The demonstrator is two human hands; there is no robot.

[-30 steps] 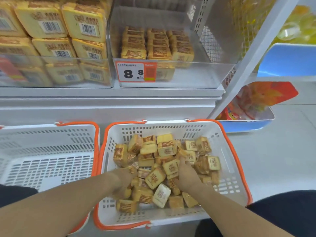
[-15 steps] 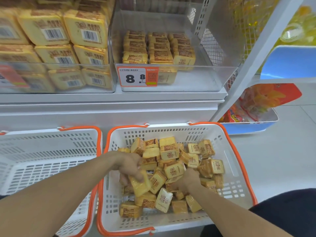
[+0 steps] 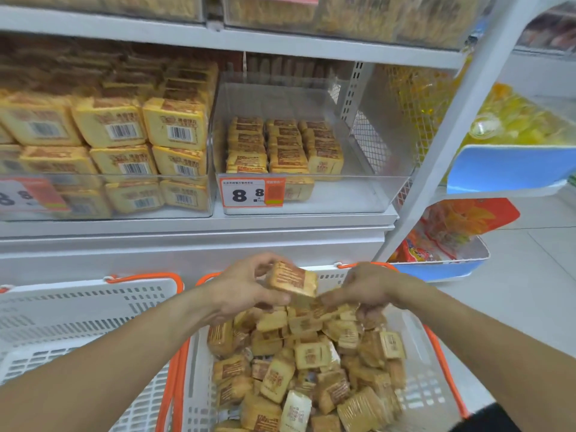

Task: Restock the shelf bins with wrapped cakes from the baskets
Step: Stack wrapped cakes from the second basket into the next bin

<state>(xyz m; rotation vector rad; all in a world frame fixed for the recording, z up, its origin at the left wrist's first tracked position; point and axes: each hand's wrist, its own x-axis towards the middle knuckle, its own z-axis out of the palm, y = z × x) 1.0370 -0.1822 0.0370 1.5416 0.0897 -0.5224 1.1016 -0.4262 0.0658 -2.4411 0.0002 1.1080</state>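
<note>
Near basket (image 3: 442, 363): white slotted plastic with orange rim, holding a loose heap of wrapped cakes (image 3: 307, 366); crinkly film, squarish blocks
Side basket (image 3: 78, 310): same make, lying to the left
Left hand (image 3: 241, 289): fingers curling round one cake (image 3: 293, 279) above the heap
Right hand (image 3: 366, 288): fingers bent over cakes; grip unclear
Shelf bin (image 3: 352, 194): clear plastic, showing stacked cakes (image 3: 285, 146) in rows; tag (image 3: 252, 192) reading "8.8"

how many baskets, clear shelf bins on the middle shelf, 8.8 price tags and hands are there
baskets: 2
clear shelf bins: 2
8.8 price tags: 2
hands, left hand and right hand: 2
total: 8
</note>
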